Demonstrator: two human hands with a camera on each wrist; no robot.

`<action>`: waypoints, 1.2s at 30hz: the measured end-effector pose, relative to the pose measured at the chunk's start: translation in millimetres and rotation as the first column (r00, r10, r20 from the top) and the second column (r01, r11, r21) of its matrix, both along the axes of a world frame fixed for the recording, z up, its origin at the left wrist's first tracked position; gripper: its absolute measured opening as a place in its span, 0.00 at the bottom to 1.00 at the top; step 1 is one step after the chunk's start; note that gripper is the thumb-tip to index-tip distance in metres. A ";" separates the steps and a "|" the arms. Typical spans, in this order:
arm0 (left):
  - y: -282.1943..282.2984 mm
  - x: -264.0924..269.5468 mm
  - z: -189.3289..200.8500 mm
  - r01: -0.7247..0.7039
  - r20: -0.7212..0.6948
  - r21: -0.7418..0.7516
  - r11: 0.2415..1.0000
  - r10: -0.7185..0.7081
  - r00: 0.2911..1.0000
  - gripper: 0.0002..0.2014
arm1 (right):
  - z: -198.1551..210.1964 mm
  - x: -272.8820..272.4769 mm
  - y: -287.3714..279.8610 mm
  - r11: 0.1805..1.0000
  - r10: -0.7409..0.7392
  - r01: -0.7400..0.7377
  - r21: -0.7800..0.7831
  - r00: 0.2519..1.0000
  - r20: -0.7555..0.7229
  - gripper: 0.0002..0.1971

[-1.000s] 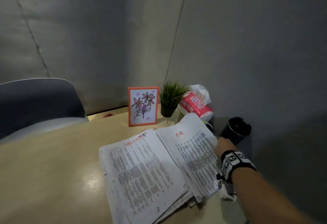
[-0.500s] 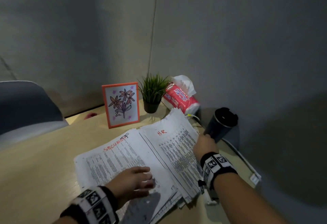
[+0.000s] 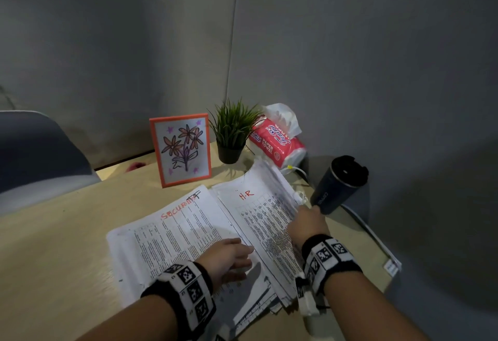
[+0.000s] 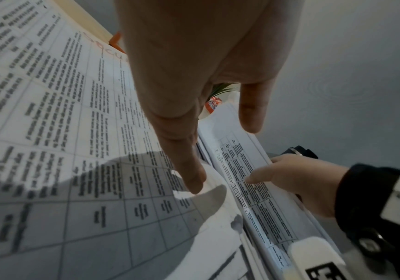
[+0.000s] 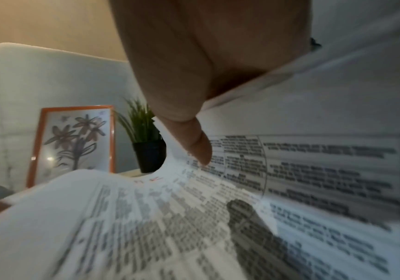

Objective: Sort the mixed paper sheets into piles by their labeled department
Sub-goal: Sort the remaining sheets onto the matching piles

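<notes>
The left hand (image 3: 229, 259) lay flat with loose fingers on the SECURITY pile (image 3: 172, 235), while the right hand (image 3: 307, 224) pinched the HR pile (image 3: 258, 214) edge on the table (image 3: 54, 246), probably to lift one sheet next.

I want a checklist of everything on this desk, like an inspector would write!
Surface: pale wooden table, set in a corner.
Job's things: SECURITY sheet tops the left pile; HR sheet tops the right pile, which overlaps it.
Clutter: flower picture, potted plant, paper towel pack, dark lidded cup.
Grippers: left hand lies with straight fingers on the SECURITY sheet; right hand pinches the HR pile's right edge, thumb on top.
Cables: white cable beside the towel pack; where it goes is hidden.
Surroundings: grey partition walls; grey chair at left.
</notes>
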State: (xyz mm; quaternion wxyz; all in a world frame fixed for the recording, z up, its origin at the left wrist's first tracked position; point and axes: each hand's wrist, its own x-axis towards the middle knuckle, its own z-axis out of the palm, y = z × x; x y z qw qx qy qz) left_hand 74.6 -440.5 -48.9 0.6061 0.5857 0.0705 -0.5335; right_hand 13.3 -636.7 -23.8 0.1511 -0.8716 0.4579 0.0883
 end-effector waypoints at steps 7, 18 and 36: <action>3.4 1.7 -9.7 -0.007 -0.040 -0.040 0.999 0.005 0.999 0.30 | -6.6 5.8 -14.3 0.986 -0.125 0.125 0.106 0.992 -0.009 0.25; 5.7 0.4 -14.0 -0.045 -0.108 -0.081 0.996 0.036 0.993 0.13 | -1.0 1.3 -44.9 0.953 -0.157 0.183 0.242 0.980 -0.121 0.23; 11.5 -10.8 -3.7 0.003 -0.098 -0.134 0.991 -0.017 0.995 0.22 | 29.7 -28.6 -34.9 0.964 0.025 -0.038 0.263 0.998 0.052 0.12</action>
